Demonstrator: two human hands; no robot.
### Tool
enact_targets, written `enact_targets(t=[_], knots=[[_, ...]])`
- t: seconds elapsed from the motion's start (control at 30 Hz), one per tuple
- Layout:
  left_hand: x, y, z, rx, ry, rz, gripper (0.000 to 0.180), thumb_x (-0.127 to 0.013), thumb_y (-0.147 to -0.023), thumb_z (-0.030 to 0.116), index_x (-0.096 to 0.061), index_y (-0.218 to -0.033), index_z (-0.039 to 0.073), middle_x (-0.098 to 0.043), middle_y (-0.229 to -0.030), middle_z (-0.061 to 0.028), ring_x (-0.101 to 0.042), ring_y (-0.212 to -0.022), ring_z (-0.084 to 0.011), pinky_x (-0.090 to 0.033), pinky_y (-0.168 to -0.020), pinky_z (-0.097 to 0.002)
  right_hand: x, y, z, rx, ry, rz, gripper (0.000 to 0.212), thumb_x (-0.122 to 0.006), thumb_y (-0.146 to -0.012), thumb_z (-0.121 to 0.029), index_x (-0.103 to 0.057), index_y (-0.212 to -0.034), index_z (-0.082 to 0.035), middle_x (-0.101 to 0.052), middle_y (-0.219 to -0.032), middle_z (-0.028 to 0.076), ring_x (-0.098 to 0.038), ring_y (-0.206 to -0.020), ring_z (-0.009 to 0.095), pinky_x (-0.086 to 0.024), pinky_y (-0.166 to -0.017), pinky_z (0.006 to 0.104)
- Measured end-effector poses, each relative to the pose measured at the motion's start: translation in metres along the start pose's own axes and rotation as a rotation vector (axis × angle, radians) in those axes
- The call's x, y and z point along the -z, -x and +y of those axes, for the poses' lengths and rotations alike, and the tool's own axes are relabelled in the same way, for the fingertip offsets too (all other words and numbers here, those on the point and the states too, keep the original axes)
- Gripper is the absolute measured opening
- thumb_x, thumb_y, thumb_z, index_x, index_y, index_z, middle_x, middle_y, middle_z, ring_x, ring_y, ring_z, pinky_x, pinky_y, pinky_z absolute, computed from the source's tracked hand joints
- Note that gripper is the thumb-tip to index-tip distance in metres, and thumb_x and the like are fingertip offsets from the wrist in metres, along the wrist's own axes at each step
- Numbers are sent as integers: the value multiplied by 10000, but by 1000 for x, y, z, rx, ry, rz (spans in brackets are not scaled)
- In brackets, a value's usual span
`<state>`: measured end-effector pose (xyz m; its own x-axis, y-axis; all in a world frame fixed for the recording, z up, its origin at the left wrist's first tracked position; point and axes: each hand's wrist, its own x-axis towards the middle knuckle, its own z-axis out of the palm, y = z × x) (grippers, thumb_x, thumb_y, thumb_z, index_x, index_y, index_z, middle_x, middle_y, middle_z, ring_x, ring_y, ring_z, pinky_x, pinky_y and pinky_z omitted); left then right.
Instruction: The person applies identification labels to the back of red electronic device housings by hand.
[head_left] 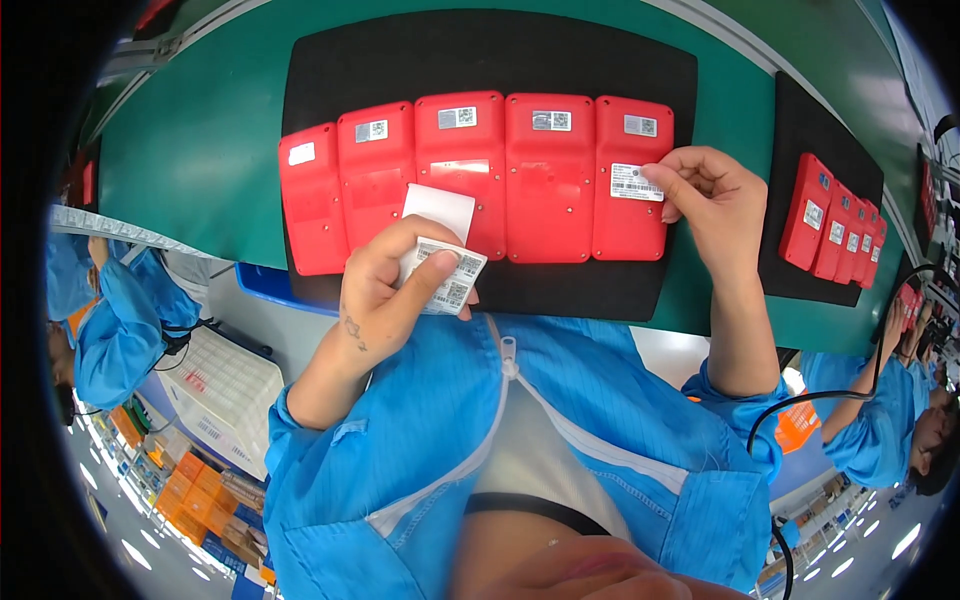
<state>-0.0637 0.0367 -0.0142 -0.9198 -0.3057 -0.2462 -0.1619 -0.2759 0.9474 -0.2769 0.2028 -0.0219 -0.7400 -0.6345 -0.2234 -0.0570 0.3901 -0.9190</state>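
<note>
Several red plastic housings (pixel 549 190) lie side by side in a row on a black mat (pixel 480 50). Each bears a small label near its far end. On the rightmost housing (pixel 630 225) there is also a larger white printed label (pixel 636 184). My right hand (pixel 712 195) pinches that label's right edge with thumb and fingertips; the label lies against the housing. In front of the row, my left hand (pixel 395 275) grips a folded strip of printed labels (pixel 447 280) under its thumb. The strip's blank white end (pixel 440 210) sticks up over a housing.
A second black mat (pixel 795 120) at the right carries more labelled red housings (pixel 803 215). Both mats lie on a green table (pixel 200 130). A black cable (pixel 830 395) hangs at the right. Co-workers in blue sleeves (pixel 125 330) sit on either side. A white crate (pixel 225 385) stands lower left.
</note>
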Motion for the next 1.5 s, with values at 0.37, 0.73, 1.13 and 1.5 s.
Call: enact_targets(t=[0.37,0.73,1.13,1.5], knots=[[-1,7,-4,54,-78,120,149,-571,-795,135,-606,-790,-10,-612,-713,-85,-591,-647,-110,-429,-492,-188,-59,29,-26,155,-178,-376,250,-697,-668,-102,-544,-861,-58,-518,-731,-10,-490,-618,33,-394,-525,171],[12,29,3,-154,-307,-4,120,-600,-760,112,-614,-804,1,-622,-719,-95,-607,-599,-142,-455,-507,-194,-58,8,-33,152,-251,100,69,-585,-758,-33,-580,-776,33,-591,-687,99,-568,-553,108,-443,-486,194],[23,28,6,-24,20,126,128,-541,-805,97,-548,-902,14,-595,-773,-116,-607,-636,-151,-487,-534,-214,-48,0,-26,-31,64,-92,122,-656,-710,-85,-596,-748,14,-580,-596,70,-564,-499,92,-436,-449,172],[25,27,3,0,-23,172,145,-531,-813,106,-594,-794,-24,-605,-699,-98,-590,-624,-114,-447,-525,-183,-57,-2,-42,158,668,-71,169,-684,-679,-133,-552,-718,-35,-562,-570,69,-574,-550,99,-433,-452,215]])
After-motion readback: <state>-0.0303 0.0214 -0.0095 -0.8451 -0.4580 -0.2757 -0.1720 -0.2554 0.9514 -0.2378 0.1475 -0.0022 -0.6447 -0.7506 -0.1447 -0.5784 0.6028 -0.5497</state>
